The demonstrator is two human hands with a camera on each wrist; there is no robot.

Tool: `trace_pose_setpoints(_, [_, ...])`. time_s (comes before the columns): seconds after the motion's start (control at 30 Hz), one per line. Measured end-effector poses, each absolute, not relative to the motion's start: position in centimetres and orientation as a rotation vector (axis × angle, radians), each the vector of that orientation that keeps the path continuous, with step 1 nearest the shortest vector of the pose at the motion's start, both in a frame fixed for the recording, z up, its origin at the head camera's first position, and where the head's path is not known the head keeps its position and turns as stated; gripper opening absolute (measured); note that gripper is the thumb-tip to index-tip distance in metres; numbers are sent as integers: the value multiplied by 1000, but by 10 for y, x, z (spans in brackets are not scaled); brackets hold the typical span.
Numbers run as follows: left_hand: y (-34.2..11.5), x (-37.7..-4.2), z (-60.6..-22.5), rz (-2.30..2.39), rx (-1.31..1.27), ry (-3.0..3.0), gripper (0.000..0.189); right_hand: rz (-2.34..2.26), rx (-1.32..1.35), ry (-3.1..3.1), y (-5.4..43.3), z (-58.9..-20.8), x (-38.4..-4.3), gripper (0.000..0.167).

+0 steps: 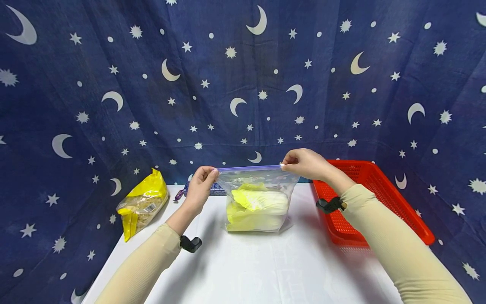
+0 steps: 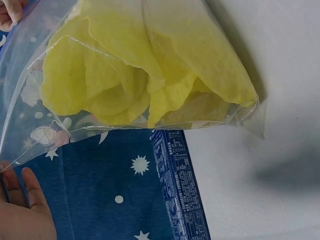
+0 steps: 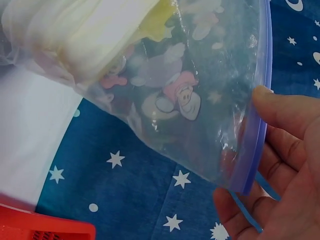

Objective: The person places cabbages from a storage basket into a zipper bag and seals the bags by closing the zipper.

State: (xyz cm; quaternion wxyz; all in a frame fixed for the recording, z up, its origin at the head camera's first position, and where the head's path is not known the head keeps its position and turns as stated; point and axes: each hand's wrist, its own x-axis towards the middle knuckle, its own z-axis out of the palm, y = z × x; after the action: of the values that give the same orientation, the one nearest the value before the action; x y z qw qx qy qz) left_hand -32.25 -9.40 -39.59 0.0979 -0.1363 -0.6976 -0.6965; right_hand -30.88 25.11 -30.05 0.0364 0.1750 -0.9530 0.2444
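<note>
A clear zip bag (image 1: 265,179) with a purple zip strip along its top stands upright over the table. Inside lie pale napa cabbage leaves (image 1: 262,203), yellow at the left and white at the right. My left hand (image 1: 200,185) pinches the bag's top left corner between thumb and fingers. At the other end of the strip, my right hand (image 1: 305,164) pinches the zip, thumb on the near side and fingers behind. Between the hands the purple strip (image 3: 261,110) is stretched taut. Faint cartoon prints (image 3: 182,95) show on the bag in the right wrist view.
On the white table (image 1: 243,266), a red plastic basket (image 1: 330,223) stands at the right, under my right forearm. A yellow package (image 1: 146,192) leans at the far left. Behind the bag lie a dark blue box (image 1: 217,190) and a small purple wrapped piece (image 1: 179,195).
</note>
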Motion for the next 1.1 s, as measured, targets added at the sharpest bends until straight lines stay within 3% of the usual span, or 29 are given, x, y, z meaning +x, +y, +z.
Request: trace_pose_setpoints(1.1, [-94,-323,-399,-2074,-425,-2029,20,751,551,-2885,279,-306,-297,14])
